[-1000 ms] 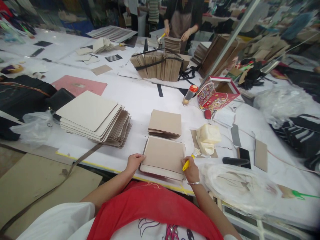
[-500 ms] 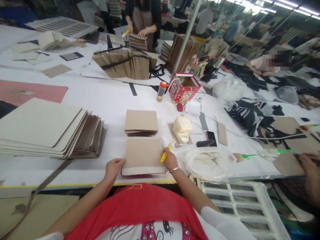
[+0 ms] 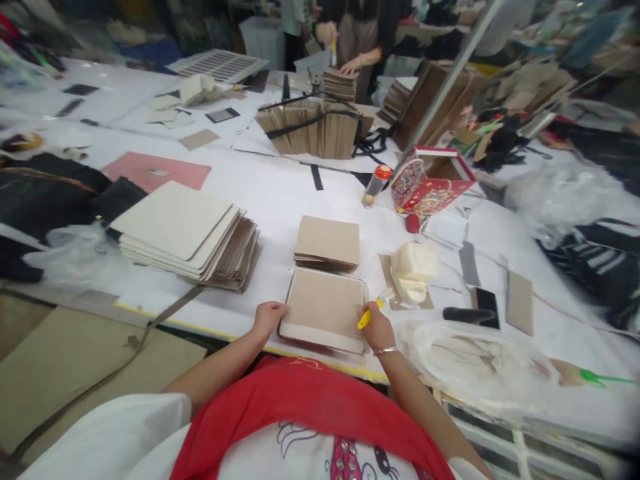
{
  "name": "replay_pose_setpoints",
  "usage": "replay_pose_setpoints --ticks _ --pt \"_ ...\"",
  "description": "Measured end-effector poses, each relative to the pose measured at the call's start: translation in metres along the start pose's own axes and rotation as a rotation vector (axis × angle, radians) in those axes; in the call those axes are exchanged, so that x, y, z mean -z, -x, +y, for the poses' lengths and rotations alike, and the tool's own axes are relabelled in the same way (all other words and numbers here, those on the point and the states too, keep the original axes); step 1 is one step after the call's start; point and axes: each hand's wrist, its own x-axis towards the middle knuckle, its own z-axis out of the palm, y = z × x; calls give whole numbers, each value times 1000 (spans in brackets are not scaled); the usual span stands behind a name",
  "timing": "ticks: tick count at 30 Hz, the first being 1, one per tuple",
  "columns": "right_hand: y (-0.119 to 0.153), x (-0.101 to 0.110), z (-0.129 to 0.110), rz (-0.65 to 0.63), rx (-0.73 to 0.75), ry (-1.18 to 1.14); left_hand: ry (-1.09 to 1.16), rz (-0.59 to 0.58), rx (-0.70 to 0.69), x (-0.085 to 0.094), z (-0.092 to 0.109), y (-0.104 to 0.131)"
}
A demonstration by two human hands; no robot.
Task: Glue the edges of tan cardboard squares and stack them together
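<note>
A stack of beige boards [image 3: 325, 310] lies near the table's front edge. My left hand [image 3: 269, 319] pinches its left edge, fingers closed. At the right edge, my right hand [image 3: 379, 328] is closed around a yellow brush [image 3: 365, 320], its fingers touching the boards. The bristles point up and away, towards a pale block [image 3: 414, 263] on a piece of board. Just behind the front stack sits a smaller stack of beige boards [image 3: 327, 241].
Left is a tall pile of large boards [image 3: 175, 220]. Right lie a plastic bag [image 3: 470, 363], a phone [image 3: 486, 303] and a grey board [image 3: 520, 301]. Behind stand a red bag [image 3: 433, 183], a bottle [image 3: 376, 185] and a metal pole [image 3: 450, 73]. Across the table, a person [image 3: 360, 40] holds a brush.
The view has swung left, so the tabletop things appear further right. Both hands keep their places at the stack's sides. The person across has raised their brush.
</note>
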Motion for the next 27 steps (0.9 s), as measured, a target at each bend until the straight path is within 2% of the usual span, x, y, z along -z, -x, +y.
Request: replay_pose_setpoints --ticks 5,13,27 --pt "-3 1 -2 -17 12 20 11 39 29 1 -2 -3" --pt "-3 3 -4 -44 4 50 -11 12 49 2 -6 -7" --pt "-3 6 -2 -30 -10 9 -132 -58 -38 7 1 -6"
